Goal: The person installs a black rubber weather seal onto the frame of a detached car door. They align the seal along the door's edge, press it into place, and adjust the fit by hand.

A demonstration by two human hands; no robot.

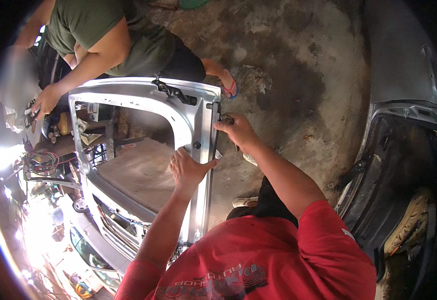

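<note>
A bare silver vehicle door or hatch panel [202,107] with a large window opening stands in front of me. My left hand [191,170] rests on the broad side bar of its frame, fingers spread and thumb stretched across toward the outer edge. Against that same edge, higher up, my right hand [239,132] is closed around a small dark object [227,120]. Its kind is mostly hidden by my fingers. Black hinge hardware [174,92] is fixed at the panel's upper corner.
Beyond the panel a person in a dark green shirt [91,30] leans over, a hand on a dark object. A dark vehicle body part [403,150] stands at right. Cables [43,162] and a silver car [91,245] are at left. The concrete floor [298,65] is stained.
</note>
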